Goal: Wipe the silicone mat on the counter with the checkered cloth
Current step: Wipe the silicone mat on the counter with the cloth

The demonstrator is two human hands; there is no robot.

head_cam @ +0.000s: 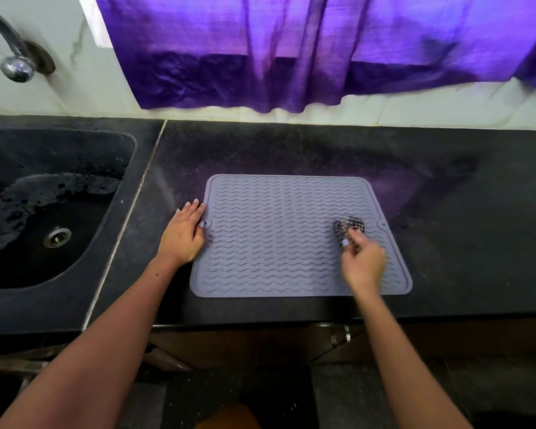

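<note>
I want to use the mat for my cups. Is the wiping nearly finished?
Cannot tell how much is already clean. Right now the right hand holds the checkered cloth bunched on the mat's right side, while the left hand lies flat at its left edge. The middle and left side may still need wiping.

dark counter [291, 150], grey silicone mat [276, 236] on it

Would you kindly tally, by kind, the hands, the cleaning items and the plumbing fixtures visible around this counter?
Hands: 2, the left hand and the right hand
Cleaning items: 2, the silicone mat and the checkered cloth
Plumbing fixtures: 2, the sink and the tap
Total: 6
</note>
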